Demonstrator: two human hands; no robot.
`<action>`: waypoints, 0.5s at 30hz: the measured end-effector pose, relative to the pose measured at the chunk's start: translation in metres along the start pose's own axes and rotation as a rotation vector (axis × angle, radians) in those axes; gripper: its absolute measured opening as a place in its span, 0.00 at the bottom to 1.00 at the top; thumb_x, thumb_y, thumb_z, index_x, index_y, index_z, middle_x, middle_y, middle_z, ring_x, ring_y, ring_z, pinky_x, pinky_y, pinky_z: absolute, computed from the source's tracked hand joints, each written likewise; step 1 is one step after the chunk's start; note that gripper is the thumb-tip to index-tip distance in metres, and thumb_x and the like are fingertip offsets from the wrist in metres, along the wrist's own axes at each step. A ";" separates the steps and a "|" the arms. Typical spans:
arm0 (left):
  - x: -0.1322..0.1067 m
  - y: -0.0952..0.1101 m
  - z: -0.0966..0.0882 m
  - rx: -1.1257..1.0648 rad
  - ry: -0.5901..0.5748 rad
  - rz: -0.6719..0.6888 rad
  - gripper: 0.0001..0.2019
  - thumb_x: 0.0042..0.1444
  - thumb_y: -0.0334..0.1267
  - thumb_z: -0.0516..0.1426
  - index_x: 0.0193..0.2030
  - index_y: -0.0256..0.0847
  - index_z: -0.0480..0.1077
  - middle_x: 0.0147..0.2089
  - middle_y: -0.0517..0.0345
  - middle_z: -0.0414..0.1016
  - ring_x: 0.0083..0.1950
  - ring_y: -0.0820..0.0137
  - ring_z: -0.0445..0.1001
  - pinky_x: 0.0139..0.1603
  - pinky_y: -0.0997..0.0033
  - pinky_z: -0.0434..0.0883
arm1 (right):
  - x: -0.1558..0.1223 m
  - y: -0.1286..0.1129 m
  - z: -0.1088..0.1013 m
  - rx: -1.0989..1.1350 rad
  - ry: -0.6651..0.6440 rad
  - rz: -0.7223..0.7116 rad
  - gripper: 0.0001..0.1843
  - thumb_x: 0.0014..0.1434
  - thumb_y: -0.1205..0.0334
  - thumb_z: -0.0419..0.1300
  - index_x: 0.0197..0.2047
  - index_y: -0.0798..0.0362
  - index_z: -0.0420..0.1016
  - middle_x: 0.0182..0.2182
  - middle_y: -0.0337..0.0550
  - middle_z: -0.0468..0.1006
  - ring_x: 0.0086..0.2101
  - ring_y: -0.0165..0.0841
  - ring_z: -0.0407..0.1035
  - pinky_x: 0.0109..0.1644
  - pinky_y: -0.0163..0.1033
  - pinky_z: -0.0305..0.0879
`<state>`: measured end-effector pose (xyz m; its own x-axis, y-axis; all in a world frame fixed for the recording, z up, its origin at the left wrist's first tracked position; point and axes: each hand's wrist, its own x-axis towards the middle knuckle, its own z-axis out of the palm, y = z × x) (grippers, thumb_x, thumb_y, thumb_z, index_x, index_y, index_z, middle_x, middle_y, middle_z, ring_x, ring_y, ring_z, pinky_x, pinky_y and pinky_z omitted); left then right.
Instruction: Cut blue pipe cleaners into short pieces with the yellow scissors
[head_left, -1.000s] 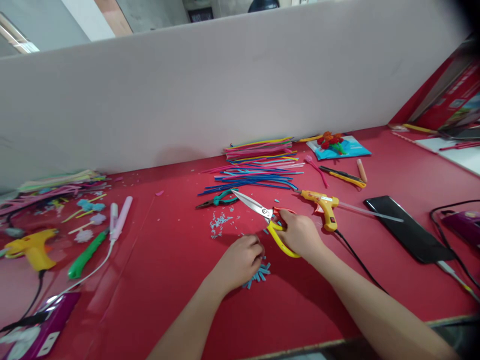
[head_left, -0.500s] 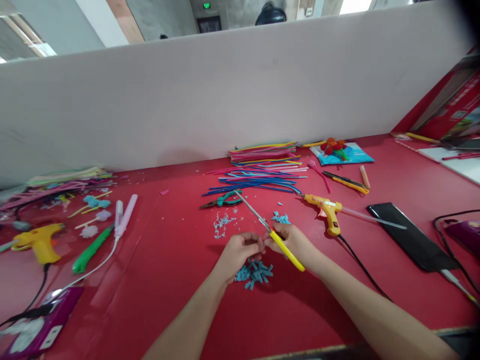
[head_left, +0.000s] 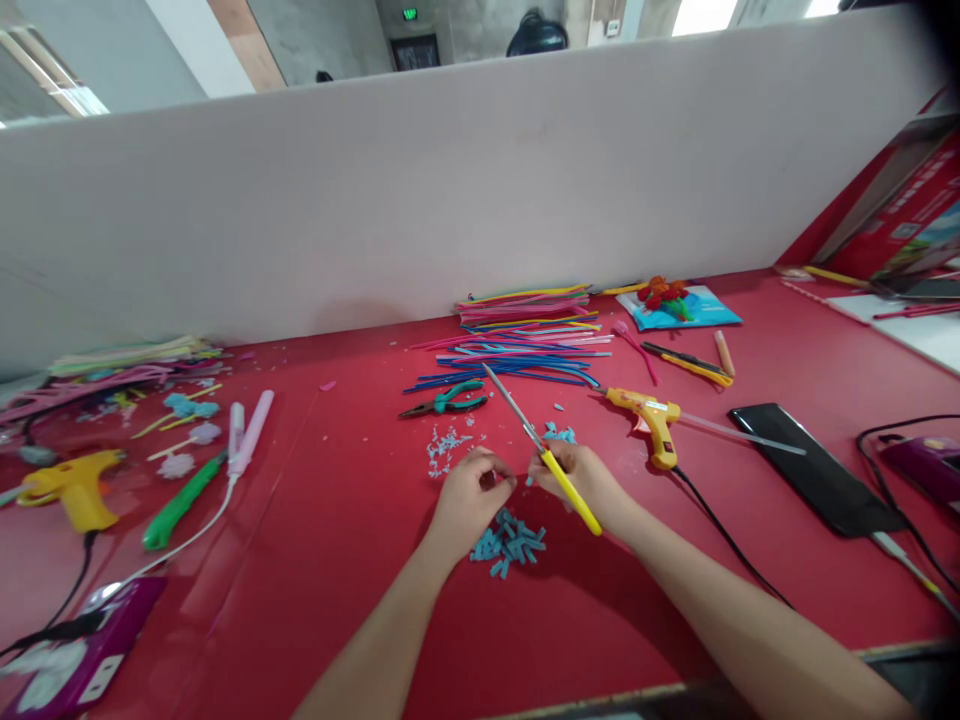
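Observation:
My right hand (head_left: 596,485) is closed around yellow-handled scissors (head_left: 571,490), whose blades point away to the upper left. A small light-blue piece seems to stick out below its fingertips. Just to the left, my left hand (head_left: 466,505) is curled with thumb and fingertips together; whatever it pinches, if anything, is too small to make out. A pile of short blue pipe-cleaner pieces (head_left: 511,548) lies on the red table below the hands. Beyond my right hand is a smaller heap of blue pieces (head_left: 562,434). Pale trimmings (head_left: 444,448) are scattered past my left hand.
Teal-handled pliers (head_left: 444,402) and bundled pipe cleaners (head_left: 525,365) lie beyond the hands. On the right are a yellow glue gun (head_left: 654,418), a utility knife (head_left: 690,365) and a black phone (head_left: 817,470). Another glue gun (head_left: 79,490) and a green-handled tool (head_left: 180,505) sit left.
My hands, whose fingertips were meeting, have drawn a little apart. The scissors' tips have shifted slightly right and are still in my right hand.

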<state>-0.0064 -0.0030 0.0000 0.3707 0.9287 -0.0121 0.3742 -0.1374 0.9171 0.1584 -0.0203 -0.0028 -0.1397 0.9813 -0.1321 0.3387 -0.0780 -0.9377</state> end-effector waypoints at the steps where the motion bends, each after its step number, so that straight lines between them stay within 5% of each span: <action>1: 0.000 0.001 -0.001 0.019 0.002 0.017 0.05 0.46 0.36 0.54 0.27 0.37 0.68 0.30 0.58 0.67 0.31 0.72 0.65 0.32 0.74 0.61 | 0.001 0.000 0.001 0.000 0.004 -0.001 0.05 0.47 0.61 0.50 0.25 0.54 0.61 0.14 0.29 0.56 0.14 0.21 0.50 0.18 0.29 0.47; 15: 0.001 -0.007 0.006 -0.025 -0.001 -0.027 0.05 0.43 0.36 0.56 0.26 0.38 0.68 0.27 0.59 0.67 0.27 0.73 0.65 0.29 0.75 0.61 | 0.008 0.008 0.013 -0.139 0.073 -0.056 0.11 0.45 0.56 0.53 0.22 0.53 0.56 0.17 0.31 0.55 0.21 0.23 0.49 0.22 0.30 0.46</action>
<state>-0.0042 -0.0034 -0.0088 0.3615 0.9316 -0.0371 0.3627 -0.1039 0.9261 0.1478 -0.0150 -0.0152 -0.0962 0.9940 -0.0521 0.4588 -0.0022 -0.8886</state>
